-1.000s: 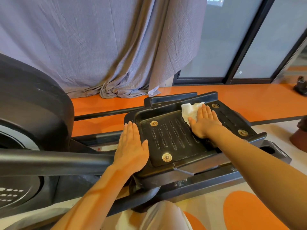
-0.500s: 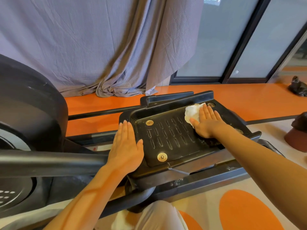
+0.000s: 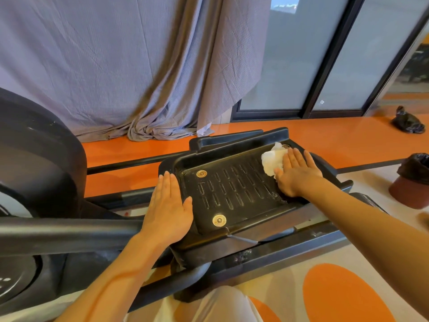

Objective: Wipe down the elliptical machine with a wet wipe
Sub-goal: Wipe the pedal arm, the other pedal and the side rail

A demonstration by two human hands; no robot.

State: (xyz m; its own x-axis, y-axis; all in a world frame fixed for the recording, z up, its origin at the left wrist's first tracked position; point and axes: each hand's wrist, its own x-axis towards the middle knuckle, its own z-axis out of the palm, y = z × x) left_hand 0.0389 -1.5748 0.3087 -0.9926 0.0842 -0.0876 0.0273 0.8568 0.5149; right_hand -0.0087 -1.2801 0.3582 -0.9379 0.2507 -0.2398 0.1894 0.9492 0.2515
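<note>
Rightward now, the right hand [image 3: 298, 176], fingers flat, presses the wet wipe [image 3: 271, 160] into the far corner of the pedal [image 3: 232, 194]. The flat left hand [image 3: 168, 205] steadies it. Ribbed middle probably needs wiping next.

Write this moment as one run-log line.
step: wiping | right hand: presses wet wipe on pedal | left hand: flat on pedal edge

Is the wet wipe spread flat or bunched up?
Bunched up: the wet wipe shows rumpled white folds poking out from under the flat right hand on the foot pedal.
</note>
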